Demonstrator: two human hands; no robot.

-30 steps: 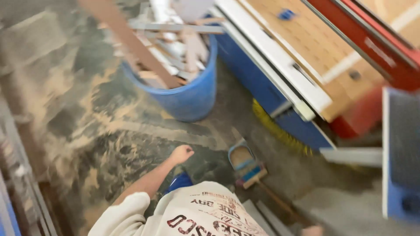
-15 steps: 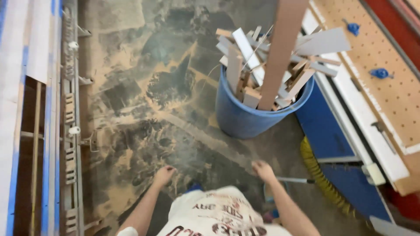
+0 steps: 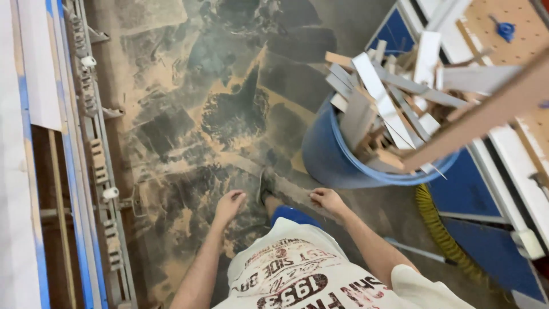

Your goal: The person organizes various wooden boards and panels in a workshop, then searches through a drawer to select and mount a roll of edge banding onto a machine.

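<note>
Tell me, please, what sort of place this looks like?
Probably a woodworking shop: sawdust covers the floor, a blue barrel brims with board offcuts, and a perforated machine table stands beside it.

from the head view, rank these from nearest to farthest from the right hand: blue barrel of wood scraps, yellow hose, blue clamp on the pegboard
From the right hand:
1. blue barrel, just above and right of it, full of wood scraps.
2. yellow hose, on the floor to the right.
3. blue clamp, far off at the top right on the pegboard.
</note>
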